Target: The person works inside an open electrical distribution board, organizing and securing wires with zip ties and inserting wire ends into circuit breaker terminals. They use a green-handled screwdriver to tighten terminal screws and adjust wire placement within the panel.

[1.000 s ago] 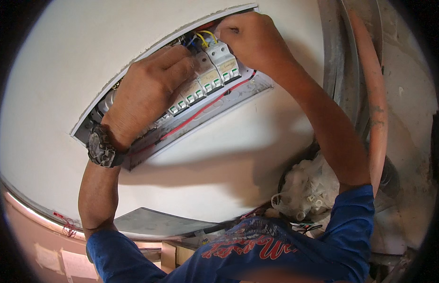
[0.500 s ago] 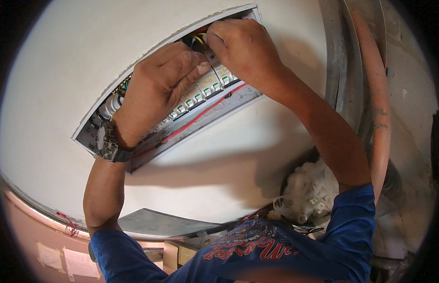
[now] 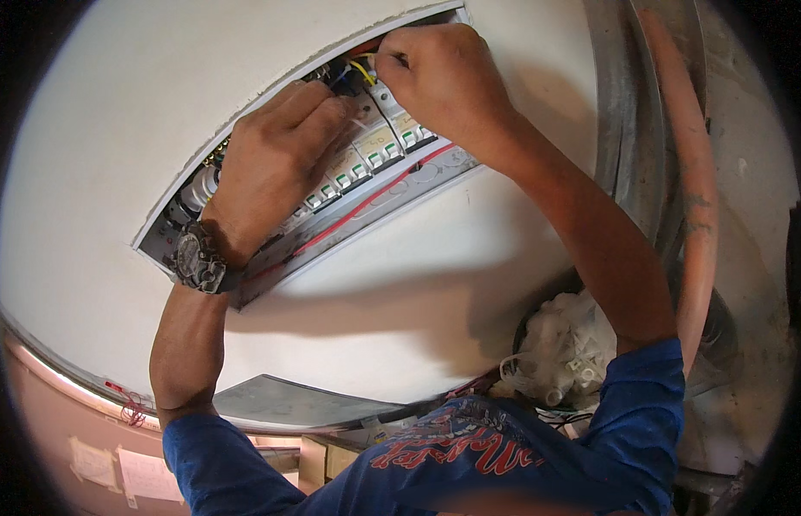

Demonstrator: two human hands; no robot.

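Note:
An electrical distribution box (image 3: 276,277) is set in a pale wall, with a slanting row of circuit breakers (image 3: 375,158) with white and green switches. My left hand (image 3: 284,146), a dark watch on its wrist, lies across the left part of the row; its fingers are bent together at the upper edge, and their tips are hidden. Higher and to the right, my right hand (image 3: 443,82) is closed in a pinch inside the box's upper edge. What either hand holds cannot be made out. A bent yellow wire (image 3: 363,73) shows between the hands, beside the right fingertips.
A red wire (image 3: 353,211) runs below the breakers. On the right, an orange conduit (image 3: 689,172) and grey metal channels (image 3: 620,129) stand along the wall. A container of whitish plastic pieces (image 3: 568,348) sits below my right forearm. Papers (image 3: 151,473) hang at the lower left.
My left hand has shifted slightly left, its thumb now tucked closer to the fingers. The gap between my hands is wider, showing more of the yellow wire and a bit of blue wire.

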